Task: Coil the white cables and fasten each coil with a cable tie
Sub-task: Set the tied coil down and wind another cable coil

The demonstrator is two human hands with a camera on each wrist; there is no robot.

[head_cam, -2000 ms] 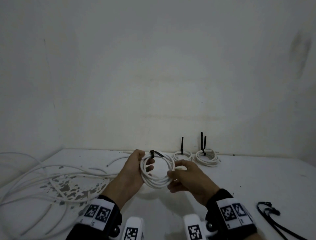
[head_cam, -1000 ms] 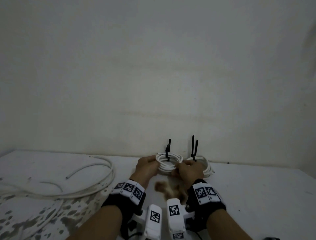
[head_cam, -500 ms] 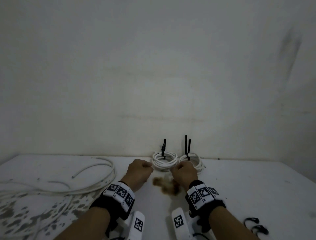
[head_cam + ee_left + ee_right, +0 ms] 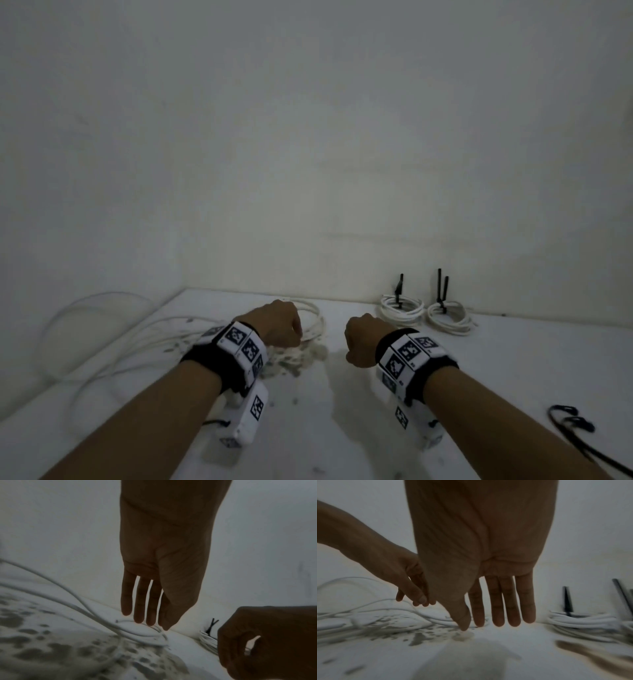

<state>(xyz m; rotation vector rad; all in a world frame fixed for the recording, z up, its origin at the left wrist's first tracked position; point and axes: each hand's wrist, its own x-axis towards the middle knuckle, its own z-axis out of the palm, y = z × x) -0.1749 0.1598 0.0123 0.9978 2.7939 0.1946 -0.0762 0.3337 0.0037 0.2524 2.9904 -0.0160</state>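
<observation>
Cables (image 4: 144, 337) that are loose and white are sprawling on the table (image 4: 513, 370) under and outward of the left hand (image 4: 279, 323), so a fresh coil seems to be starting; the next move calls for picking up one free end. That hand is hovering palm down, fingers (image 4: 139, 601) straight and slack, holding nothing, tips just above the strands. Inward of it, the right hand (image 4: 363, 339) is hanging relaxed and empty. Beyond and outward of the right hand, two tied coils (image 4: 424, 313) are lying by the wall; spare black ties (image 4: 570, 423) are lying well apart.
</observation>
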